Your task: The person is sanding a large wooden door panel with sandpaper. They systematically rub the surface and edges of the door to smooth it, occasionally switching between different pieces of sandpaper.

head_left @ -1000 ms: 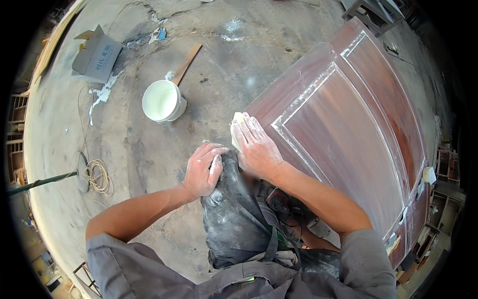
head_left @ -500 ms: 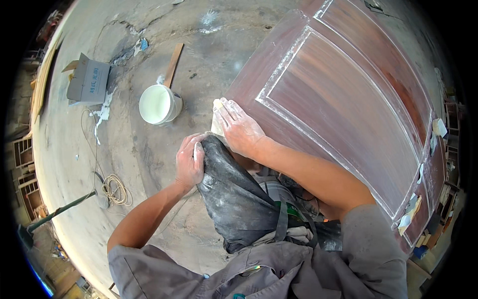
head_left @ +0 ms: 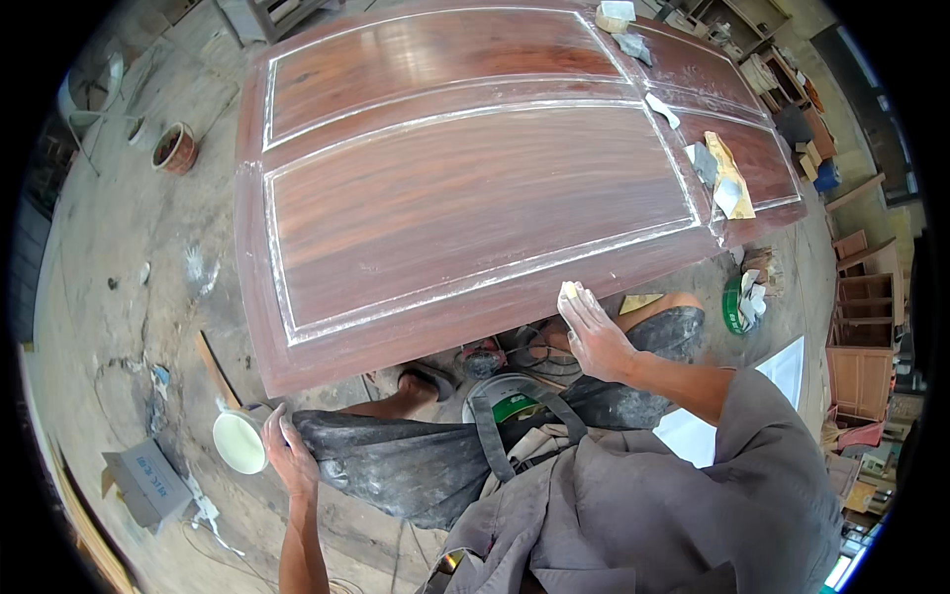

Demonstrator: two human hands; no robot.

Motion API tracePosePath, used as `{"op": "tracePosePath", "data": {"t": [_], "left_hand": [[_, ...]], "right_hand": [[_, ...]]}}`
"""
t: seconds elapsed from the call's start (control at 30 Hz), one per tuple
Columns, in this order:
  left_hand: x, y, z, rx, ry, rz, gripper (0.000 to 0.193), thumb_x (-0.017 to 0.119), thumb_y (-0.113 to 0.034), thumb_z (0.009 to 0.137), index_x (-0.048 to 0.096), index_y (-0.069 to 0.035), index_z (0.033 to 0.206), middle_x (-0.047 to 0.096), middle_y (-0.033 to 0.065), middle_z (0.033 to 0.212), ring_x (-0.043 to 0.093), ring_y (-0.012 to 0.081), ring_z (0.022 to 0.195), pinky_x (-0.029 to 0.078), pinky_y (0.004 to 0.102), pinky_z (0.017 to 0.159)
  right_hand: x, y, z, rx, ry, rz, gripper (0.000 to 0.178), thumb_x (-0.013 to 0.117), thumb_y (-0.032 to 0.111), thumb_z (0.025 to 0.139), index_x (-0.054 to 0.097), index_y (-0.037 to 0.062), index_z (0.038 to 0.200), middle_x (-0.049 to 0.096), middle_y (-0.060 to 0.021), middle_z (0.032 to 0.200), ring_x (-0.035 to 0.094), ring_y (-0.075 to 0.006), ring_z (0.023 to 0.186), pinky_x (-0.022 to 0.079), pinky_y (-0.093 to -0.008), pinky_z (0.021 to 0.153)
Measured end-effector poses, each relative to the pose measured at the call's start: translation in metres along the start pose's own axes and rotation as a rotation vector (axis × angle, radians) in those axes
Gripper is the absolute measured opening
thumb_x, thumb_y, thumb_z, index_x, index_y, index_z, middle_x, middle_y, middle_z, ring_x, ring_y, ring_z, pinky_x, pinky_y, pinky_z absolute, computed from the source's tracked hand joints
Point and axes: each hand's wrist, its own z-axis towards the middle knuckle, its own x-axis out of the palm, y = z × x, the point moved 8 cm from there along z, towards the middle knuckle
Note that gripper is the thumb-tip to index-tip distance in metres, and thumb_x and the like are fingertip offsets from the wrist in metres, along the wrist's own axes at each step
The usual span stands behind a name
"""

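My right hand (head_left: 599,342), white with dust, is just off the near edge of a large brown wood panel (head_left: 475,198). Its fingers are stretched and pressed together. A pale yellow edge at the fingertips looks like folded sandpaper (head_left: 570,289), mostly hidden under them. My left hand (head_left: 289,455) rests by my knee with fingers extended and nothing visible in it. Past its fingertips stands a white bucket (head_left: 239,445) of pale liquid. White dusty lines frame the panel's sections. Beyond my right hand, a yellow triangular sheet (head_left: 640,302) lies by my leg.
A wooden stick (head_left: 218,371) lies beside the bucket, near an open cardboard box (head_left: 148,483). Crumpled papers (head_left: 727,178) rest on the panel's right part. A green-rimmed container (head_left: 733,305) stands on the floor to the right; a pot (head_left: 176,148) is far left.
The view has swung right, bringing most of the panel into sight. My right hand has left the knee beside my left hand and moved right, along the panel's near edge.
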Motion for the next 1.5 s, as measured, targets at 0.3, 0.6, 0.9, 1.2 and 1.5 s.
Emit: {"op": "tracePosePath", "data": {"t": [0.3,0.6,0.9,1.2,1.5], "left_hand": [[0.025,0.077,0.145,-0.319,-0.273,0.21,0.061,0.031,-0.043,0.111,0.064,0.006,0.127,0.068,0.0309,0.116,0.061,0.0518,0.11,0.047,0.0558,0.097],[0.042,0.036,0.143,-0.518,-0.178,0.323,0.076,0.025,-0.052,0.11,0.073,0.007,0.109,0.071,0.0325,0.101,0.067,0.0525,0.098,0.051,0.059,0.089],[0.04,0.031,0.143,-0.525,-0.181,0.294,0.082,0.023,-0.054,0.11,0.073,0.01,0.101,0.07,0.0338,0.096,0.066,0.0531,0.094,0.049,0.0583,0.089],[0.042,0.033,0.143,-0.62,-0.061,0.26,0.068,0.024,-0.049,0.11,0.072,-0.001,0.116,0.072,0.0301,0.1,0.067,0.0499,0.099,0.051,0.0573,0.091],[0.041,0.031,0.144,-0.595,-0.083,0.248,0.07,0.024,-0.049,0.11,0.073,0.001,0.11,0.071,0.0311,0.099,0.066,0.0512,0.098,0.049,0.0584,0.091]], "right_hand": [[-0.084,-0.245,0.039,0.899,-0.634,0.636,0.035,0.045,0.014,0.103,0.057,-0.0134,0.12,0.067,-0.0365,0.102,0.066,-0.0531,0.094,0.053,-0.054,0.083],[-0.065,-0.31,0.191,0.378,-0.332,0.173,0.051,0.05,0.01,0.096,0.046,-0.0074,0.144,0.045,-0.0317,0.151,0.038,-0.047,0.144,0.029,-0.0482,0.123],[-0.011,-0.015,0.383,-0.071,-0.413,0.168,0.043,0.057,0.014,0.093,0.057,-0.0114,0.128,0.055,-0.0278,0.137,0.047,-0.0437,0.136,0.034,-0.049,0.12],[-0.041,-0.116,0.35,-0.035,-0.396,0.137,0.035,0.054,0.004,0.09,0.06,-0.005,0.124,0.057,-0.0223,0.129,0.054,-0.0427,0.121,0.045,-0.0485,0.106],[0.01,0.189,0.525,-0.315,-0.356,0.234,0.038,0.056,0.02,0.094,0.064,-0.0059,0.121,0.062,-0.0241,0.124,0.059,-0.0375,0.115,0.044,-0.0449,0.107]]}}
